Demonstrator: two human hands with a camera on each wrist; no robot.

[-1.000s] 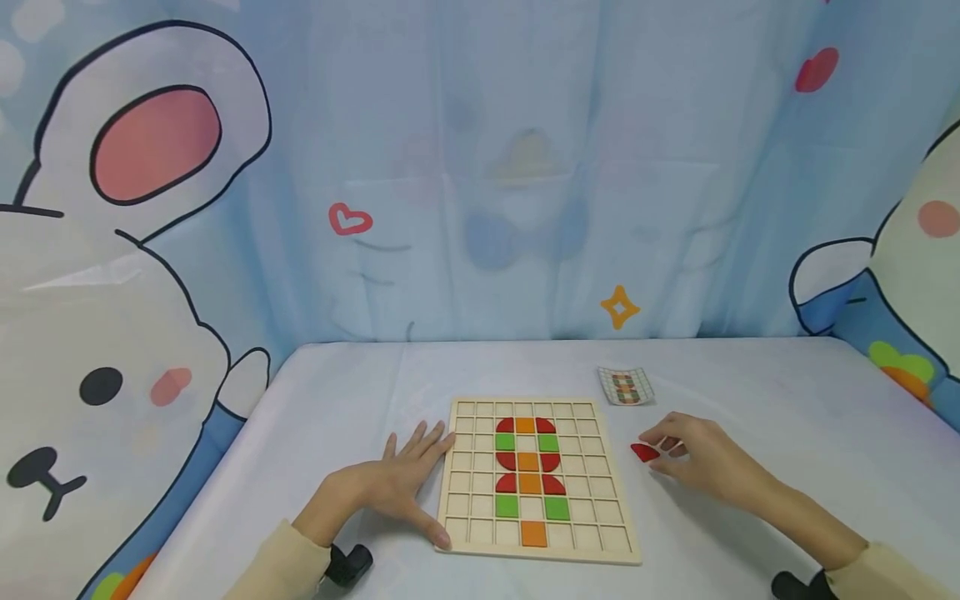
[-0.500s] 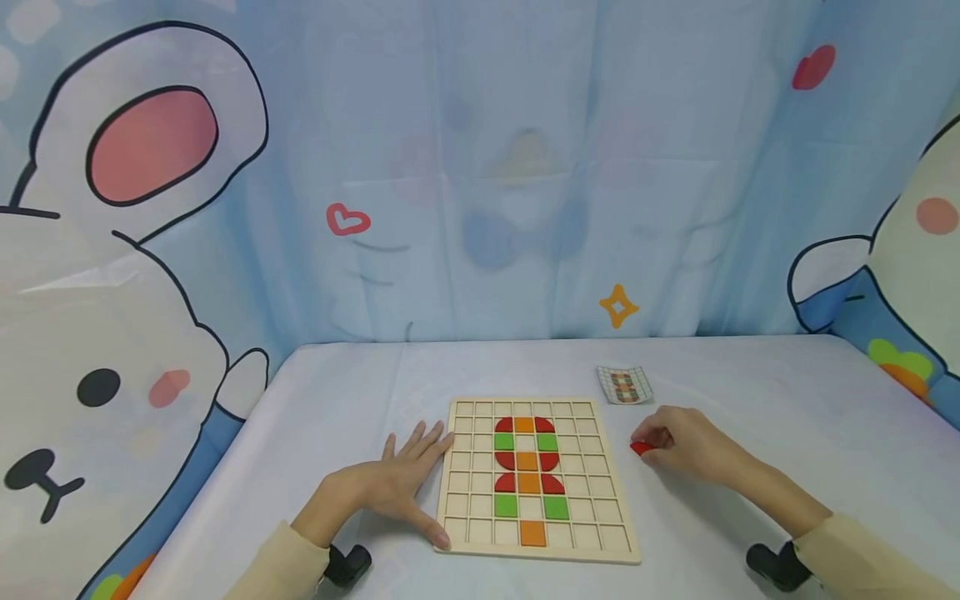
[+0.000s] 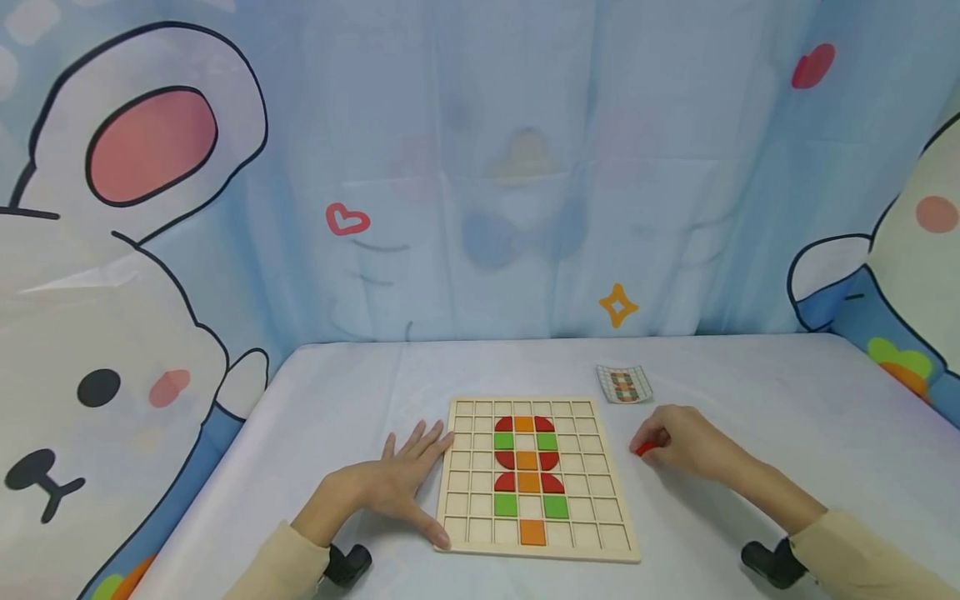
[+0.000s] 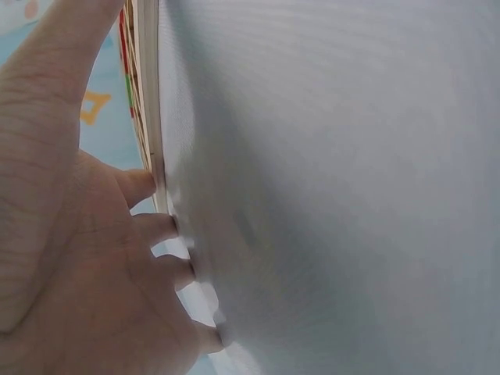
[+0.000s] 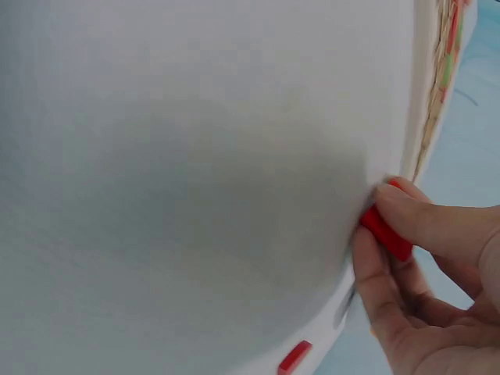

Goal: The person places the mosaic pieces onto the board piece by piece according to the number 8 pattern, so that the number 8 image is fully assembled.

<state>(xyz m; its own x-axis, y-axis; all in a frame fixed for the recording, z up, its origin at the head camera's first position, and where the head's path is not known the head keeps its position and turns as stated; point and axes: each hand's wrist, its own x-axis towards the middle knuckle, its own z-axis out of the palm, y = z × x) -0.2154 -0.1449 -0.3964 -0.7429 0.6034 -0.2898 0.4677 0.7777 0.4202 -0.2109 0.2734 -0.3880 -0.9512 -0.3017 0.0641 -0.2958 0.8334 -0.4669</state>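
A light wooden grid board (image 3: 468,483) lies on the table, with red rounded, orange square and green square pieces set in its middle columns. My left hand (image 3: 397,487) rests spread along the board's left edge, thumb at the near corner, fingertips down on the cloth in the left wrist view. To the right of the board, my right hand (image 3: 690,442) pinches a small red piece (image 5: 387,233) between thumb and fingers, low over the table. Most of that piece is covered by the fingers in the head view.
A small pattern card (image 3: 626,386) lies beyond the board's far right corner. Another red piece (image 5: 294,358) sits on the white cloth near the right hand in the right wrist view. A blue printed curtain (image 3: 480,208) hangs behind the table.
My right hand has shifted slightly left and its fingers have closed further around the red piece, now mostly covered. The left hand and the board stay where they were.
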